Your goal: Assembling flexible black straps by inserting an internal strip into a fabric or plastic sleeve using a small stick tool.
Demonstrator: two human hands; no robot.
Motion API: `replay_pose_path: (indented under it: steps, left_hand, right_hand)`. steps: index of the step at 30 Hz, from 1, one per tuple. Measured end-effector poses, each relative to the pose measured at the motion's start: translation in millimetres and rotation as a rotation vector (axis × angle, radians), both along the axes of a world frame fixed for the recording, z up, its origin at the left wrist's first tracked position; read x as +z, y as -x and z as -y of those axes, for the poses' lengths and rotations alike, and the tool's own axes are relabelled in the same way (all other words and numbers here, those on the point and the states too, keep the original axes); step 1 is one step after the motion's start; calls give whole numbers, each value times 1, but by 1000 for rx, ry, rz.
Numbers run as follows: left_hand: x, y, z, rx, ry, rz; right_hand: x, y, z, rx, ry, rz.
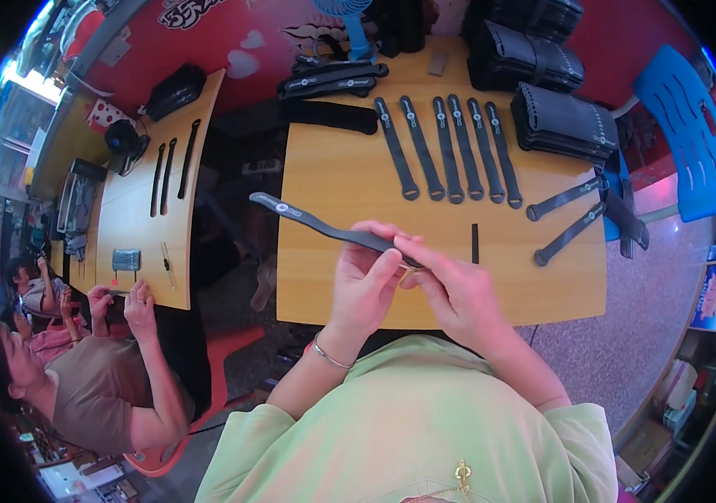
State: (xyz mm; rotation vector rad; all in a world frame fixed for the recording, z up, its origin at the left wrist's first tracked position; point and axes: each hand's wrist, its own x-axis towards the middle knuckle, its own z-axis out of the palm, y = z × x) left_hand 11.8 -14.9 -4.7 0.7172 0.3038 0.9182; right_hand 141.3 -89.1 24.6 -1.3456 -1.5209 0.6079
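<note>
A dark grey strap with a white printed mark is held above the near part of the wooden table. Its free end points to the far left. My left hand is closed around the strap's near part, thumb on top. Against the same end, the fingers of my right hand are pinched, touching the left fingertips. Fingers hide that end of the strap. Beyond my hands lie several similar straps in a row, each with a slot at its near end. A short black strip lies just past my right hand.
Two straps lie at the table's right edge, beside dark bands hanging over it. Strap stacks stand at the back right, another bundle at the back left. A blue chair is at right. A co-worker sits at a left table.
</note>
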Motion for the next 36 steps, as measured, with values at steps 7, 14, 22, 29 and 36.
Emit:
replay_pose_path:
  steps: [7,14,22,29,36]
  left_hand:
    - [5,-1,-5,134,-79,-55]
    - [9,-1,-3,183,-118,-85]
    - [7,-1,-1,221,-214,-133]
    - [6,-2,-1,253,-275,-187]
    - [4,-5,0,317,-339,-264]
  right_hand:
    - [-10,3,5,-184,62,-90]
    - [-9,3,3,-277,-27,94]
    - [-3,3,1,-326,-88,176]
    - [-6,-1,-1,-384,-201,280]
    - [0,-1,1,-418,-112,356]
